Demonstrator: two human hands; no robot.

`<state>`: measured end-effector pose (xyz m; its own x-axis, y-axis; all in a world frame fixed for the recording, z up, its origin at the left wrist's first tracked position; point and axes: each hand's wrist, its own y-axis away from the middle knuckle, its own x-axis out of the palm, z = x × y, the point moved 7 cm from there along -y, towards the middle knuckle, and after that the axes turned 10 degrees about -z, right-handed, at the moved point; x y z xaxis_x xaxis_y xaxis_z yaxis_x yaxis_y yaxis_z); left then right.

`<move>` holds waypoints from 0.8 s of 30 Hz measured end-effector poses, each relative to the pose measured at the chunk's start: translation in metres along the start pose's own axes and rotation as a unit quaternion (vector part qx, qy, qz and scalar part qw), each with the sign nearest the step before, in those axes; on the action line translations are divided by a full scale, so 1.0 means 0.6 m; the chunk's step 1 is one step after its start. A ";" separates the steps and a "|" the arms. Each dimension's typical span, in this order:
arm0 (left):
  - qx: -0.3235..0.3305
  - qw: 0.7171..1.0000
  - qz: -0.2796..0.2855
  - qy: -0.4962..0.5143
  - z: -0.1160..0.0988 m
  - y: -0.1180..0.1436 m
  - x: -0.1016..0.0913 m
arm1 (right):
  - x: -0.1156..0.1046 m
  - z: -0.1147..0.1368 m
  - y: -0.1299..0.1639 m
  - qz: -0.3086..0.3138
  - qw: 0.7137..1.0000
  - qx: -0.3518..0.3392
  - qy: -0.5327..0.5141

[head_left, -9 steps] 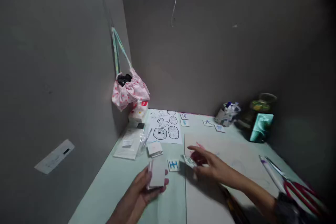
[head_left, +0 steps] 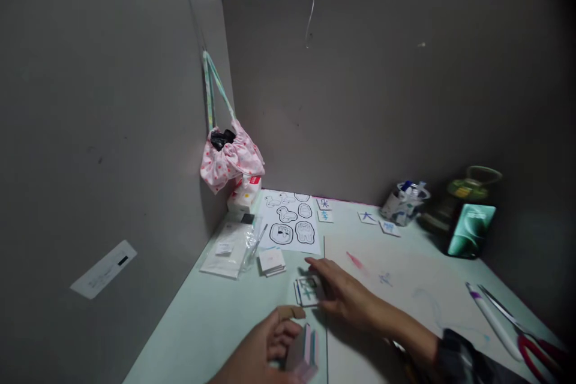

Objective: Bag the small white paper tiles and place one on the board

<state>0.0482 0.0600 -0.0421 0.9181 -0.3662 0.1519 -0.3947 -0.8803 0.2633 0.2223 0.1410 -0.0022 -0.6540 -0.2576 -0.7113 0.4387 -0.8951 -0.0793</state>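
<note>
My left hand (head_left: 270,348) is closed around a stack of small square cards (head_left: 306,351), turned so that its pinkish and bluish edges show. To its upper right, my right hand (head_left: 346,294) pinches the right side of a white card with a green character (head_left: 309,291). That card lies over another card, of which only the left edge shows. Just beyond the hands, on the pale green table, sits a short pile of white cards (head_left: 272,261).
Four-sided drawing board (head_left: 405,288) lies at right, with a marker (head_left: 492,318) and red-handled scissors (head_left: 531,342). Farther back are a printed sheet (head_left: 292,222), character cards (head_left: 368,217), a pen cup (head_left: 405,201) and a phone (head_left: 471,231). A pink bag (head_left: 231,159) hangs left.
My right hand has brought the green-character card left and down over the blue-character card. My left hand has moved lower and right, tilting its stack. The view has shifted slightly.
</note>
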 end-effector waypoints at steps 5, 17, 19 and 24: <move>0.113 0.955 -0.023 -0.274 0.001 -0.007 0.004 | 0.031 0.009 -0.006 0.031 0.996 -0.039 0.075; 0.297 0.863 -0.028 -0.408 0.040 -0.031 0.004 | 0.028 0.032 -0.017 0.051 0.984 -0.078 0.152; 0.305 0.855 -0.032 -0.418 0.047 -0.035 0.003 | 0.028 0.036 -0.018 0.047 0.984 -0.074 0.154; 0.346 0.821 -0.039 -0.452 0.061 -0.047 0.000 | 0.006 0.021 -0.042 -0.005 0.986 -0.039 0.162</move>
<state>0.0607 0.0739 -0.0845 0.7153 -0.0992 -0.6918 -0.5050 -0.7576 -0.4135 0.2011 0.1581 0.0061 -0.4327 -0.1067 -0.8952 0.4869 -0.8634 -0.1325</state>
